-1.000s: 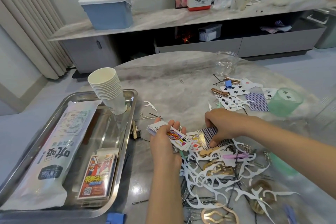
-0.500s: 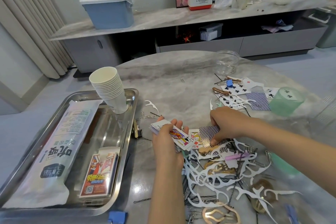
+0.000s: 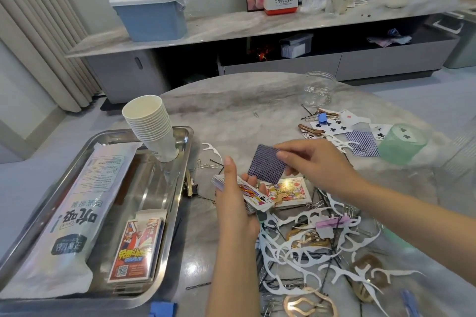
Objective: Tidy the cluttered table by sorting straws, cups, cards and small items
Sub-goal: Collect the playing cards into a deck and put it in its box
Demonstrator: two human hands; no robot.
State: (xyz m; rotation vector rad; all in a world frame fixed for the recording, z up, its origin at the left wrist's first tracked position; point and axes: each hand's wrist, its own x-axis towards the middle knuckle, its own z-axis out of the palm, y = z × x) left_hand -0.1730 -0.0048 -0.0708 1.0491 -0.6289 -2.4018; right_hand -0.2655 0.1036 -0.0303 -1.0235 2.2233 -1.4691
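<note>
By tray (image 3: 180, 188), floss picks (image 3: 296, 247), hairclips (image 3: 309, 304)

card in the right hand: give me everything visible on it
One playing card, blue patterned back facing the camera, face hidden. It looks like thin, flat card stock, unbent. The right hand pinches its right edge and holds it tilted in the air, above the face-up deck in the left hand, over the table.

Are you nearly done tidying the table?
Not yet. The cup stack and straw pack already sit in the tray. The left hand holds a deck; the right hand pinches a card. Scattered cards and floss picks remain.
</note>
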